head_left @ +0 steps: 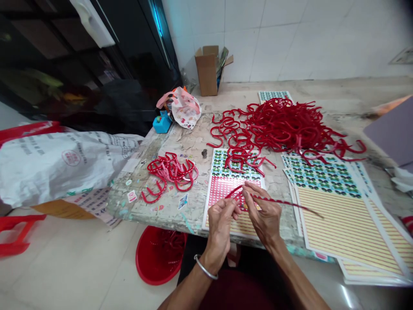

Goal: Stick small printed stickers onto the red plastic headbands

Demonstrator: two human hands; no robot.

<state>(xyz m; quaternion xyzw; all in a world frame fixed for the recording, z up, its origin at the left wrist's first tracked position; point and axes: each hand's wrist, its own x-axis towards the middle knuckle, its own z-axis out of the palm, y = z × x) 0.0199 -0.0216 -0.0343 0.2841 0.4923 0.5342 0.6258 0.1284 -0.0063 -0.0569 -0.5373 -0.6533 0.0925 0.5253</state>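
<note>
Now both hands work at the table's point(189, 144) near edge. The left hand point(222, 219) and right hand point(265, 215) have their fingers pinched together on a thin red headband point(290, 203), above a sticker sheet point(219, 172). Its free end points to 3 o'clock. I think so light a pinch could let the springy band twist or slip out.

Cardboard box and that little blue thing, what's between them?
A crumpled white bag with colourful prints lies between the cardboard box and the little blue thing, seen in the head view.
</note>
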